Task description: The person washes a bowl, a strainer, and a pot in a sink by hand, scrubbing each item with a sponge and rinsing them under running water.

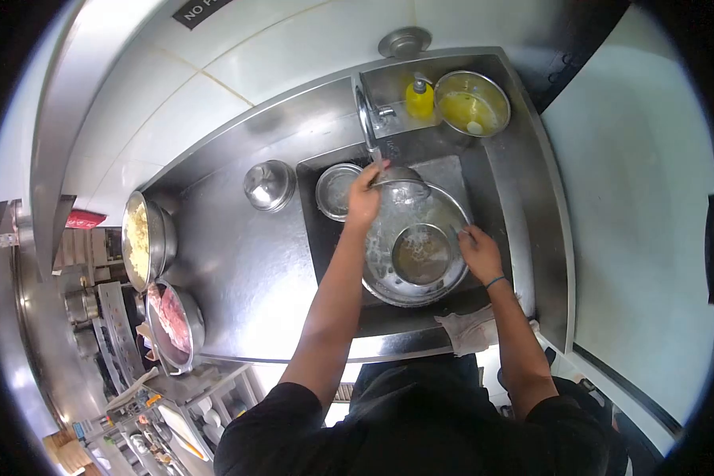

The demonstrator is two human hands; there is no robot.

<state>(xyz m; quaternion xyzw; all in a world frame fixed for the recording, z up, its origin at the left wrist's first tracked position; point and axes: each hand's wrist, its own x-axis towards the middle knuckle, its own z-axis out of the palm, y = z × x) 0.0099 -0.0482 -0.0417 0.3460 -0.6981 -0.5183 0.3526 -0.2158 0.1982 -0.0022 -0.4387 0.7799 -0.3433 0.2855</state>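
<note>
My left hand [365, 194] is closed on the rim of a metal bowl [403, 189], tilted under the faucet [365, 119] at the back of the sink. Below it a large metal basin [378, 274] with cloudy water sits in the sink. Inside that basin lies a smaller round bowl [422, 254] with water in it. My right hand [480, 252] is at the basin's right edge, fingers closed on something I cannot make out. A round metal bowl [337, 190] stands left of the basin.
An upturned metal bowl [268, 186] rests on the steel counter [246, 262]. Bowls of yellow food [138, 242] and raw meat [172, 319] stand far left. At the back right are a yellow soap bottle [419, 99] and a bowl of yellow liquid [470, 107]. A cloth [466, 330] hangs over the front edge.
</note>
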